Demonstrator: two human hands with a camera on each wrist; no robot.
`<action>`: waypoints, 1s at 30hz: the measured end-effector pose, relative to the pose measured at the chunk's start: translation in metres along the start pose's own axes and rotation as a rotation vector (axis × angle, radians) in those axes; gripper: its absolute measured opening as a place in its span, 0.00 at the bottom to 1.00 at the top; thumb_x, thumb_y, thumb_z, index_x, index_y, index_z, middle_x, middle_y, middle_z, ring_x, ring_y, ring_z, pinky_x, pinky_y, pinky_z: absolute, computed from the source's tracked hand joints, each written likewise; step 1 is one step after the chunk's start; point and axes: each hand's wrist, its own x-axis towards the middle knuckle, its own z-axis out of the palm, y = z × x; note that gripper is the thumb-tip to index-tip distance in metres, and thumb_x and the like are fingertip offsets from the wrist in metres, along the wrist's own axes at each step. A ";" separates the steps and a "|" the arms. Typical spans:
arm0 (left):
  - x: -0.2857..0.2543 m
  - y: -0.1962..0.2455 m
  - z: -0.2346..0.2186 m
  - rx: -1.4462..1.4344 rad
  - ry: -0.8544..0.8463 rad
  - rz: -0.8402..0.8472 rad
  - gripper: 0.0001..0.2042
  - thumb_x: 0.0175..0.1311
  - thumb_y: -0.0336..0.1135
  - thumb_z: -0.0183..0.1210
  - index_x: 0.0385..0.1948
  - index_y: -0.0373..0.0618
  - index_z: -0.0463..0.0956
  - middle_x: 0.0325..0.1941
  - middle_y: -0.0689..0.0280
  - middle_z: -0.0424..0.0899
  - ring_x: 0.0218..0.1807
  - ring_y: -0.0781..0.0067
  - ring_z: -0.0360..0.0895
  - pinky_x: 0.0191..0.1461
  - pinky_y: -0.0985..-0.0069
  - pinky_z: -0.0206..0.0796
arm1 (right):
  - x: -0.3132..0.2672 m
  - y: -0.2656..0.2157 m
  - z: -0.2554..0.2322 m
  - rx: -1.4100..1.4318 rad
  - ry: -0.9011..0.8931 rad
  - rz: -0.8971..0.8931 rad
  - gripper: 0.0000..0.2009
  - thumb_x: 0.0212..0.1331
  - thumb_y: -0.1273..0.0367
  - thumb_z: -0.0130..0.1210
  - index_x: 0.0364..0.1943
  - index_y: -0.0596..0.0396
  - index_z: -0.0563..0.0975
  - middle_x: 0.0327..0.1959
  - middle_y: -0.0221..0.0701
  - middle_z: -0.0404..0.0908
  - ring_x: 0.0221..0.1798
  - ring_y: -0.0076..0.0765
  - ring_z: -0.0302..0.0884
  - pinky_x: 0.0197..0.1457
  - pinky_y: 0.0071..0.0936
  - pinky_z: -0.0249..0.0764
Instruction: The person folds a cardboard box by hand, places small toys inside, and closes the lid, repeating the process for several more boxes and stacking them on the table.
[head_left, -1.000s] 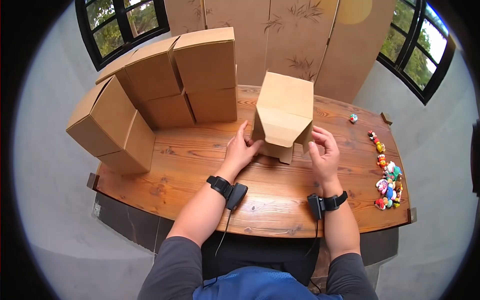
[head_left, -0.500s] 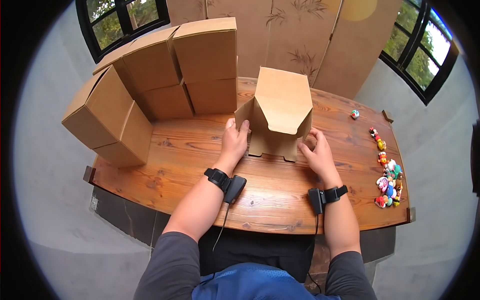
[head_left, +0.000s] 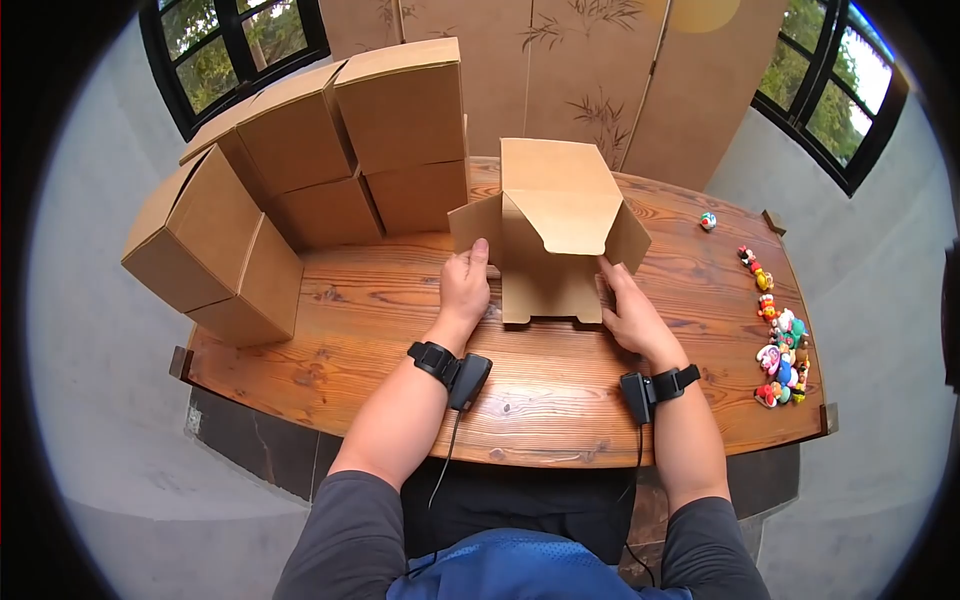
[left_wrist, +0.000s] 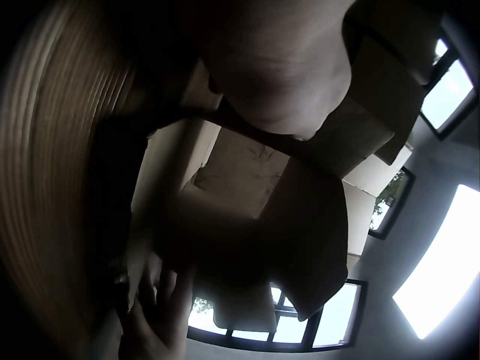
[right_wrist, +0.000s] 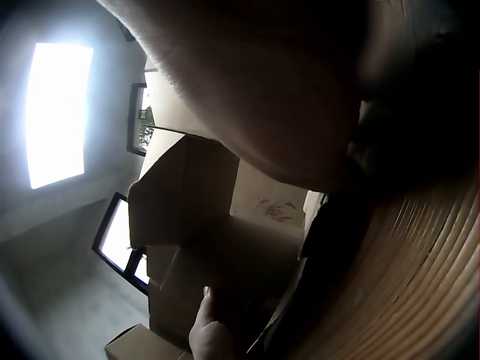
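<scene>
In the head view a cardboard box (head_left: pixel 555 215) lies on the wooden table, its near end gaping toward me. The top flap slopes down over the opening, the side flaps spread outward, and the bottom flap (head_left: pixel 553 300) lies low at the front. My left hand (head_left: pixel 464 290) pinches the left side flap (head_left: pixel 475 225), thumb on its inner face; the thumb also shows in the right wrist view. My right hand (head_left: pixel 635 312) is at the box's right front edge, fingers extended and touching it near the right flap (head_left: pixel 630 238). Both wrist views are dark.
Closed cardboard boxes (head_left: pixel 405 110) stand stacked two high at the back left, with another stack (head_left: pixel 215 240) nearer on the left. Several small toy figures (head_left: pixel 782 350) line the table's right side, and a small ball (head_left: pixel 708 221) lies behind them. A folding screen stands beyond.
Both side flaps have swung outward, and the opening now shows its inside. My left hand moved from the lower left corner to the left flap; the right hand shifted inward to the front edge.
</scene>
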 end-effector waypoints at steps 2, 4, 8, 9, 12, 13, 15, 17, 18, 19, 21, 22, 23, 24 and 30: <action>0.001 0.000 -0.001 0.053 0.043 0.049 0.21 0.77 0.47 0.49 0.39 0.34 0.81 0.32 0.56 0.86 0.34 0.61 0.81 0.43 0.68 0.70 | 0.000 -0.006 -0.003 -0.045 0.078 -0.064 0.38 0.56 0.78 0.54 0.74 0.52 0.57 0.67 0.53 0.66 0.66 0.62 0.66 0.70 0.41 0.64; 0.001 0.003 -0.001 0.105 0.086 0.097 0.21 0.77 0.46 0.49 0.40 0.34 0.81 0.32 0.56 0.86 0.34 0.63 0.81 0.42 0.69 0.70 | 0.001 -0.015 -0.010 0.147 0.032 0.002 0.39 0.56 0.77 0.58 0.74 0.53 0.57 0.67 0.54 0.67 0.67 0.58 0.68 0.70 0.36 0.65; -0.002 0.009 0.002 -0.016 0.111 0.070 0.19 0.78 0.44 0.50 0.37 0.34 0.81 0.30 0.70 0.82 0.33 0.82 0.72 0.37 0.80 0.65 | 0.003 -0.016 -0.006 0.359 0.050 0.055 0.40 0.55 0.76 0.62 0.74 0.53 0.57 0.68 0.53 0.67 0.68 0.54 0.68 0.71 0.33 0.65; -0.002 0.010 0.003 -0.037 0.115 0.098 0.19 0.78 0.44 0.50 0.37 0.34 0.80 0.29 0.69 0.82 0.32 0.82 0.73 0.36 0.79 0.65 | 0.004 -0.015 -0.007 0.278 0.034 0.055 0.42 0.54 0.78 0.63 0.74 0.52 0.57 0.68 0.51 0.66 0.71 0.53 0.64 0.73 0.35 0.62; 0.000 0.003 -0.001 -0.064 0.137 0.039 0.21 0.77 0.46 0.50 0.34 0.34 0.80 0.27 0.65 0.83 0.31 0.78 0.75 0.36 0.77 0.67 | 0.004 -0.002 -0.003 0.158 0.063 -0.021 0.43 0.52 0.80 0.63 0.75 0.50 0.57 0.66 0.48 0.69 0.73 0.51 0.63 0.73 0.36 0.61; 0.000 0.005 0.000 -0.063 0.136 0.039 0.21 0.77 0.46 0.50 0.34 0.34 0.80 0.27 0.65 0.83 0.31 0.78 0.75 0.36 0.77 0.67 | 0.005 -0.003 -0.002 0.120 0.107 -0.097 0.43 0.52 0.81 0.63 0.75 0.49 0.58 0.64 0.47 0.71 0.72 0.50 0.64 0.72 0.36 0.62; 0.000 0.008 0.002 -0.164 0.140 0.077 0.22 0.77 0.47 0.50 0.32 0.34 0.79 0.25 0.68 0.81 0.29 0.82 0.72 0.34 0.79 0.65 | 0.003 -0.006 -0.002 0.210 0.125 -0.067 0.42 0.52 0.81 0.62 0.74 0.49 0.59 0.64 0.47 0.72 0.71 0.49 0.66 0.72 0.35 0.63; -0.001 0.010 0.003 -0.149 0.142 0.078 0.22 0.77 0.47 0.50 0.32 0.35 0.79 0.24 0.69 0.80 0.28 0.82 0.72 0.33 0.79 0.65 | 0.002 -0.011 -0.004 0.299 0.142 -0.038 0.41 0.52 0.82 0.62 0.74 0.49 0.61 0.63 0.46 0.72 0.70 0.47 0.67 0.71 0.34 0.64; -0.001 0.011 0.002 -0.134 0.145 0.080 0.21 0.77 0.47 0.50 0.31 0.35 0.79 0.23 0.70 0.79 0.27 0.83 0.71 0.32 0.80 0.65 | 0.003 -0.012 -0.005 0.330 0.150 -0.007 0.39 0.52 0.82 0.61 0.72 0.50 0.63 0.63 0.45 0.73 0.69 0.45 0.69 0.70 0.33 0.65; -0.001 0.013 0.001 -0.133 0.144 0.079 0.21 0.77 0.47 0.50 0.31 0.35 0.79 0.23 0.70 0.79 0.27 0.83 0.71 0.32 0.80 0.65 | 0.003 -0.013 -0.005 0.362 0.157 0.024 0.37 0.53 0.82 0.61 0.71 0.50 0.65 0.62 0.43 0.74 0.67 0.43 0.71 0.68 0.32 0.66; -0.001 0.016 -0.001 -0.144 0.128 0.052 0.22 0.78 0.47 0.50 0.31 0.36 0.79 0.23 0.72 0.79 0.25 0.83 0.71 0.30 0.81 0.64 | 0.004 -0.011 -0.008 0.309 0.194 -0.015 0.36 0.54 0.80 0.62 0.70 0.50 0.66 0.65 0.46 0.72 0.67 0.47 0.71 0.68 0.34 0.67; -0.001 0.015 0.000 -0.143 0.127 0.051 0.22 0.78 0.47 0.50 0.31 0.36 0.79 0.23 0.72 0.79 0.25 0.83 0.71 0.30 0.81 0.64 | 0.005 -0.010 -0.010 0.255 0.231 -0.055 0.34 0.55 0.77 0.64 0.69 0.50 0.68 0.67 0.48 0.70 0.67 0.50 0.72 0.67 0.35 0.68; 0.000 0.014 0.001 -0.190 0.131 0.061 0.22 0.78 0.47 0.49 0.30 0.36 0.79 0.23 0.72 0.79 0.24 0.84 0.71 0.30 0.81 0.64 | 0.005 -0.008 -0.011 0.256 0.231 -0.053 0.34 0.55 0.77 0.64 0.69 0.50 0.68 0.67 0.48 0.70 0.67 0.50 0.72 0.67 0.35 0.68; 0.000 0.014 0.001 -0.238 0.135 0.073 0.22 0.78 0.47 0.49 0.30 0.37 0.79 0.23 0.73 0.79 0.24 0.84 0.71 0.29 0.82 0.63 | 0.005 -0.007 -0.011 0.266 0.259 -0.108 0.33 0.56 0.76 0.64 0.68 0.51 0.68 0.66 0.48 0.72 0.67 0.50 0.71 0.68 0.35 0.67; -0.007 0.042 -0.004 -0.490 0.062 0.006 0.18 0.78 0.42 0.49 0.32 0.40 0.79 0.25 0.68 0.83 0.25 0.83 0.75 0.29 0.84 0.65 | 0.002 -0.028 -0.017 0.153 0.578 -0.316 0.29 0.58 0.71 0.65 0.65 0.57 0.71 0.65 0.46 0.74 0.67 0.55 0.71 0.69 0.41 0.65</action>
